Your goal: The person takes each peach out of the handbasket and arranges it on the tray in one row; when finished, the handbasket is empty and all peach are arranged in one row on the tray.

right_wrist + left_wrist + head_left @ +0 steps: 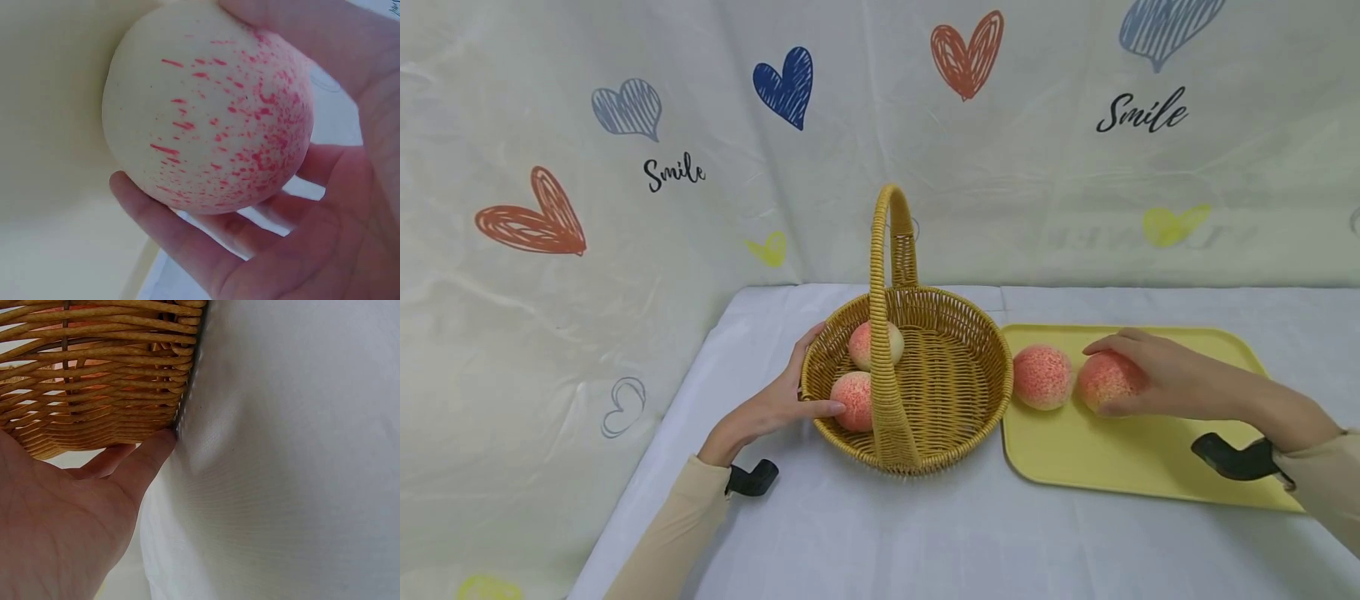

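My left hand (786,394) holds the left side of a round wicker basket (955,450), its thumb over the rim and its fingers along the outer wall. In the left wrist view, fingertips (156,450) touch the woven wall low down, near the cloth. Two pink-and-cream peaches (853,402) lie inside at the basket's left, partly hidden by the tall handle (880,275). On the yellow tray (1120,467), my right hand (1180,379) grips a peach (206,112) between thumb and fingers. Another peach (1042,377) sits just left of it, beside the basket's rim.
A white cloth (925,542) covers the table. Behind and to the left hangs a pale curtain (850,183) printed with hearts and writing. The tray stands right of the basket, close to its rim.
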The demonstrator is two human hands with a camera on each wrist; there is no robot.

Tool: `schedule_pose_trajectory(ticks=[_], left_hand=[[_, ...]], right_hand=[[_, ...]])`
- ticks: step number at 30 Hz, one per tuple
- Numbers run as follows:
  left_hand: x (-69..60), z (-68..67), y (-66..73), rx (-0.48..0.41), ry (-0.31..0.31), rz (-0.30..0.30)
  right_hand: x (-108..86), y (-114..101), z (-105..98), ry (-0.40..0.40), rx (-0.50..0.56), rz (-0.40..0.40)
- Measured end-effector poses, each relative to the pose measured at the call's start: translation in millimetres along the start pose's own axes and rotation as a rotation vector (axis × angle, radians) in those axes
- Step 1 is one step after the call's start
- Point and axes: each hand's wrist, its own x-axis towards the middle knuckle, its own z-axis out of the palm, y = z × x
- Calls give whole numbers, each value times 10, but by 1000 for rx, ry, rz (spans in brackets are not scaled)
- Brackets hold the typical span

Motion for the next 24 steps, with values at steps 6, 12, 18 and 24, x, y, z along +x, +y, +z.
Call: schedule_pose_trajectory(ticks=[6,12,18,24], left_hand=[[-7,1,10,-2,-2,-1],[-4,-2,9,8,1,-3],[2,0,13,9,4,-7],[0,11,11,3,4,-8]], right_hand=[[3,55,-3,5,35,-101],[0,84,-34,16,39,-162],[17,22,-165,51,17,-149],[248,-321,-377,75,-17,-187]])
